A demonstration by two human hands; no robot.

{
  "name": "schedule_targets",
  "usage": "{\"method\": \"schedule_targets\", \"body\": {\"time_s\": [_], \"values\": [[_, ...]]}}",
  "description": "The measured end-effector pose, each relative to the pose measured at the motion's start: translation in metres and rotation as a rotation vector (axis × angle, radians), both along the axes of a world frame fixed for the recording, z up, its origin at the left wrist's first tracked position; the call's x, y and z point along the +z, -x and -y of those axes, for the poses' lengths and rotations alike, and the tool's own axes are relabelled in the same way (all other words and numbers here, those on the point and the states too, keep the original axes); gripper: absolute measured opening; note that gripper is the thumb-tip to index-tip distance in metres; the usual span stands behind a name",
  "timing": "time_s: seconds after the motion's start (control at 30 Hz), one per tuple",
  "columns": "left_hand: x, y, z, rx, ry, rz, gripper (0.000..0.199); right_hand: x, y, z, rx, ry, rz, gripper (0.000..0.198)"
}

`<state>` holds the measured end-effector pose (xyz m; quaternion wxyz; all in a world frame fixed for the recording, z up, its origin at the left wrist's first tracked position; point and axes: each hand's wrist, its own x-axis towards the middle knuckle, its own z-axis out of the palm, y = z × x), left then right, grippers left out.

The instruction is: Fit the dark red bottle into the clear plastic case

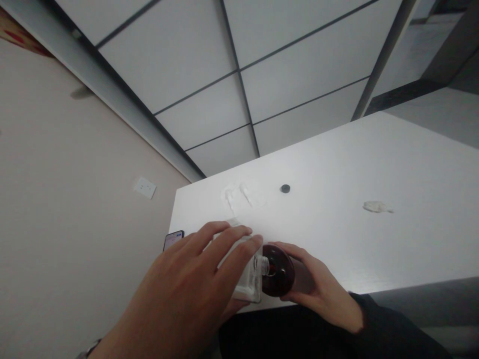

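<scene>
My left hand (190, 276) is closed round a square clear glass bottle (254, 279), which is tipped onto its side with the neck pointing right. That neck meets the top of a dark reddish-brown bottle (282, 279), at or just over its mouth. The fingers of my right hand (324, 286) wrap round the brown bottle from the right. Most of the glass bottle is hidden behind my left fingers, and I cannot make out whether liquid is flowing between the two.
On the white table (329, 174) lie a small dark round cap (285, 188), clear plastic pieces (239, 195) and a crumpled whitish scrap (376, 206). A phone (174, 239) is at the left edge. Beyond stand a wall with a socket (145, 187) and panelled doors (299, 65).
</scene>
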<state>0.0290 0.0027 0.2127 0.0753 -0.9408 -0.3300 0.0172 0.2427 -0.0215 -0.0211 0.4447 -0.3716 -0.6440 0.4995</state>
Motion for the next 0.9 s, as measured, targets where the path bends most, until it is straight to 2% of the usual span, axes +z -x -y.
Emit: {"method": "schedule_targets", "body": {"time_s": [0.9], "values": [[0.0047, -0.0078, 0.0009, -0.053, -0.095, -0.1, 0.042, -0.001, -0.0021, 0.0009, 0.009, 0.006, -0.016, 0.072]]}}
